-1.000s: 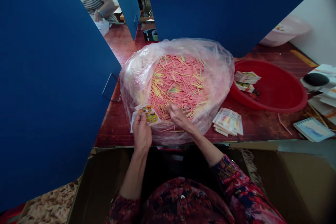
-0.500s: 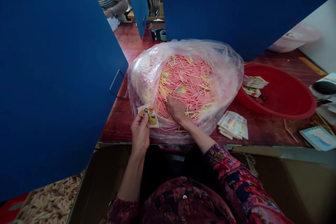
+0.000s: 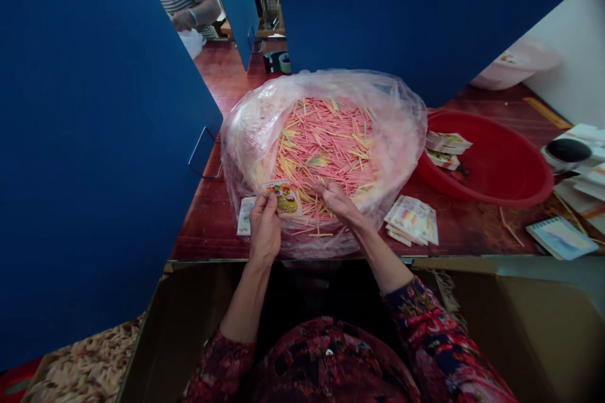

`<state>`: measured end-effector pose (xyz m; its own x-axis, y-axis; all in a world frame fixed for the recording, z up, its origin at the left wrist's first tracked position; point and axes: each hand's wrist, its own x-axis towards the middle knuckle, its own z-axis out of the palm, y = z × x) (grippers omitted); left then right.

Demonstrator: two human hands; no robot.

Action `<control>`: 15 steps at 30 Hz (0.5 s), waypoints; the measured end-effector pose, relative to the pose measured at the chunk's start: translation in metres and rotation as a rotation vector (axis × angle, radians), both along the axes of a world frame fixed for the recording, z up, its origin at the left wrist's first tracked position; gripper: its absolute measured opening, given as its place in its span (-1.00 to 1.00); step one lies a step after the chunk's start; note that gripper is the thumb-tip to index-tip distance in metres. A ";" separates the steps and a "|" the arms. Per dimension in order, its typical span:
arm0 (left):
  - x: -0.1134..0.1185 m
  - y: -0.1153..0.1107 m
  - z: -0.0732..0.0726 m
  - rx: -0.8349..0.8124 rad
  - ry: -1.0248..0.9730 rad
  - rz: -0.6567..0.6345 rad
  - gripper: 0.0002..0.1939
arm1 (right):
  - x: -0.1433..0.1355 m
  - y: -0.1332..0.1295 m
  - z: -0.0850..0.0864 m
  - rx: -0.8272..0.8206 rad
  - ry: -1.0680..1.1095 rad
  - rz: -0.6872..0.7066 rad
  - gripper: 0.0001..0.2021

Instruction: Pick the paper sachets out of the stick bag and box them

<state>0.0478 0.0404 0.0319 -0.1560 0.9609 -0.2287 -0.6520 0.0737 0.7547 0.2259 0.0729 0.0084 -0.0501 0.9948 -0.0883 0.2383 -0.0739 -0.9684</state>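
Packet, small and printed, pinched at one side between thumb and fingers of the left hand, over the near part of the heaped sticks. Curled fingers on the right hand, close above the heap; cannot tell whether closed around any sticks. Could bend or slip from so slight a hold at one side, or snap thin lengths through too hard a squeeze. Could also shed loose ones onto the tabletop through a sagging near fold of the plastic bag, with a few lying there. Straight, slender, matt-looking pink and yellow lengths, with odd green ones; crinkled, shiny, see-through film around them; flat, roughly rectangular shapes in the stack of packets, near a smooth, curved red basin
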 end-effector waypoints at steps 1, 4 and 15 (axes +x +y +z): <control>0.003 0.000 -0.001 0.001 -0.008 -0.012 -0.72 | 0.001 -0.002 -0.001 -0.038 0.032 -0.015 -0.86; 0.009 -0.001 -0.005 -0.016 -0.047 -0.048 -0.74 | 0.001 -0.007 -0.001 -0.186 0.210 0.019 -0.80; 0.012 0.006 -0.015 -0.030 -0.054 -0.077 -0.75 | -0.015 -0.023 0.007 -0.466 0.587 0.218 -0.67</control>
